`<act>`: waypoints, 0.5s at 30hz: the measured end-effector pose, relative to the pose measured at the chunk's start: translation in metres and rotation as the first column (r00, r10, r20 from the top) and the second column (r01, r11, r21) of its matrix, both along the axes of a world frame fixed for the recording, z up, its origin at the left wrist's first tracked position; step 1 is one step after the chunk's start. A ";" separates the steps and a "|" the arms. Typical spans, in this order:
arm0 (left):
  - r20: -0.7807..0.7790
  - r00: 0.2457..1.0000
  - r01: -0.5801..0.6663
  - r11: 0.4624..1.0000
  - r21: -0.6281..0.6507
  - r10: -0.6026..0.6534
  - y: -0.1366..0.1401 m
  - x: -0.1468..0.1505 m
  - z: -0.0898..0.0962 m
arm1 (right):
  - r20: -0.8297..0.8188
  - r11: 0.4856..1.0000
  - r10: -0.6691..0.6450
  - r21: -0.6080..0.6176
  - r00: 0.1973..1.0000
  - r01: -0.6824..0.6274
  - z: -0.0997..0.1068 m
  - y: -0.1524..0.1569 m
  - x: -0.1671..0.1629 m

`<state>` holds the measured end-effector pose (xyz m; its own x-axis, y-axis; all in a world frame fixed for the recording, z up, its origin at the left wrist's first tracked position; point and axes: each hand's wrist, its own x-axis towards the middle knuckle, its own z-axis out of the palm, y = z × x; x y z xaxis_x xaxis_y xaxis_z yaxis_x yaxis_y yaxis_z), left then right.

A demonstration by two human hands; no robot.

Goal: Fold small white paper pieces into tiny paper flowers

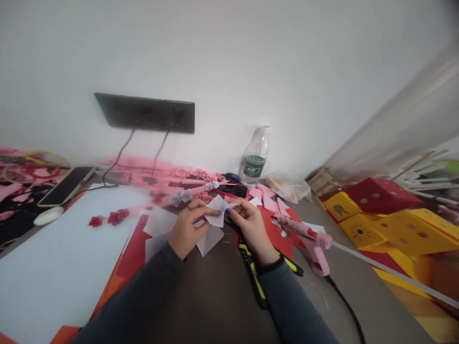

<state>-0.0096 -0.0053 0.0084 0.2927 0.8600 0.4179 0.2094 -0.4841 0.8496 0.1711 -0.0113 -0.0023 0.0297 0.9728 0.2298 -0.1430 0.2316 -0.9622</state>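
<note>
A small piece of white paper (217, 217), creased and raised at its edges, is pinched between both hands above the table. My left hand (190, 227) grips its left side with thumb and fingertips. On the right side my right hand (249, 227) pinches an edge; the thumb has a blue nail. Under the hands lies another white paper square (211, 240), partly covered. Below my right wrist rest pliers with black and yellow handles (252, 274), their head hidden by the hand.
A pink glue gun (315, 246) with a glue stick and cord lies right, near red paper scraps (283, 241). A water bottle (255, 160) stands behind. White sheets (64, 253), a phone (66, 186) and pink paper flowers (179, 172) lie left; yellow boxes (401, 231) stand far right.
</note>
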 end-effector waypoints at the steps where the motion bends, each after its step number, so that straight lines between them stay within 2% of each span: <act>1: -0.012 1.000 -0.006 1.000 0.010 0.006 0.000 0.000 0.000 | 0.000 1.000 0.001 0.003 1.000 -0.001 0.000 0.000 0.000; 9: -0.021 0.999 -0.028 0.996 0.082 0.030 0.001 0.000 -0.004 | -0.030 1.000 0.011 0.018 0.999 -0.011 -0.001 0.002 0.000; 15: -0.021 1.000 0.016 0.994 0.104 -0.014 -0.001 -0.002 -0.002 | 0.013 0.995 0.093 0.026 0.996 -0.093 -0.001 0.002 0.002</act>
